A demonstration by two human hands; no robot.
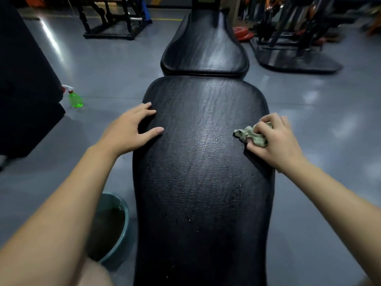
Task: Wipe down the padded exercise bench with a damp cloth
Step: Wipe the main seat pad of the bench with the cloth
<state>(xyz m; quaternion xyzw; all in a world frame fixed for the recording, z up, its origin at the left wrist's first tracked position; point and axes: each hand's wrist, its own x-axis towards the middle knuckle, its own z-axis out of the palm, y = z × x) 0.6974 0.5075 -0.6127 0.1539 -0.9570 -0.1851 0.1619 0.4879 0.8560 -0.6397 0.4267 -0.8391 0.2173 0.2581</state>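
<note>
At bench [203, 162] right edge, cloth [250, 137] bunched under right hand [274, 141] fingers

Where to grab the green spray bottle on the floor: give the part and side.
Grip the spray bottle by the narrow neck just under its white trigger head, from above on the bench side. It stands upright, and a dark block crowds its far side.

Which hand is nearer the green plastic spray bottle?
Left. Left hand rests on the black padded bench edge facing the bottle; right hand grips a pale cloth at the opposite edge.
</note>
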